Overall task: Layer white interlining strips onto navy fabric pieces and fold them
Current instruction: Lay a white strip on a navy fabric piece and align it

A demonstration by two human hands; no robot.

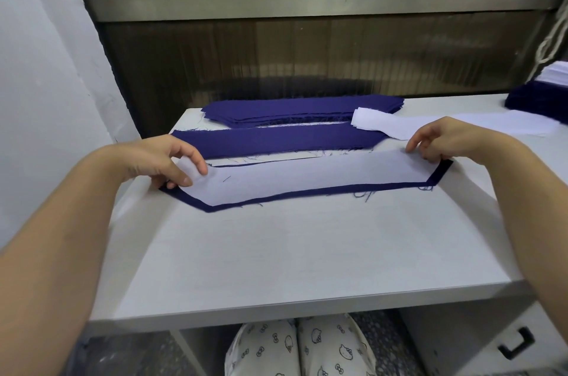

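Observation:
A long white interlining strip (pixel 307 175) lies on a navy fabric piece (pixel 307 192), whose dark border shows along the near edge and both angled ends. My left hand (pixel 166 160) pinches the strip's left end between thumb and fingers. At the right end, my right hand (pixel 442 138) holds the strip with curled fingertips. Behind them lies a single navy piece (pixel 276 140), and further back a stack of navy pieces (pixel 301 109).
Loose white interlining strips (pixel 387 125) lie at the back right of the white table (pixel 292 252). A pile of navy and white pieces (pixel 544 95) sits at the far right edge. A wall stands to the left, a dark panel behind, a drawer handle (pixel 516 342) below.

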